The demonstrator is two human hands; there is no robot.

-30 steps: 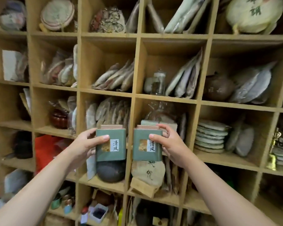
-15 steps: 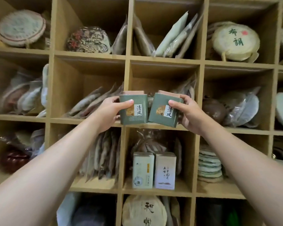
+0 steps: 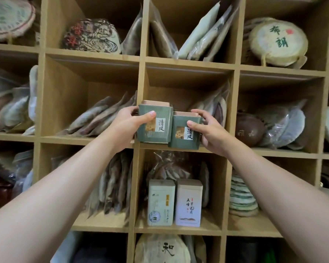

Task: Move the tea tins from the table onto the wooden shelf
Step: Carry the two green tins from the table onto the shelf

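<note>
Two green tea tins with copper-coloured lids and white labels are held side by side at the mouth of a middle cubby of the wooden shelf (image 3: 180, 63). My left hand (image 3: 128, 126) grips the left tin (image 3: 156, 128), which sits slightly higher. My right hand (image 3: 207, 130) grips the right tin (image 3: 185, 135), whose base is at the front edge of the cubby's board. The two tins touch each other. Bagged tea cakes (image 3: 217, 109) lean at the cubby's right behind them.
Two pale tea tins (image 3: 174, 203) stand in the cubby below. Bagged tea cakes (image 3: 101, 116) fill the cubby to the left. A brown clay teapot (image 3: 250, 130) sits in the cubby to the right. Round wrapped tea cakes (image 3: 278, 42) rest on the upper row.
Both hands have carried the tins upward from the lower cubby level and forward to the middle cubby; the right tin has come down onto the board's edge and stands more upright.
</note>
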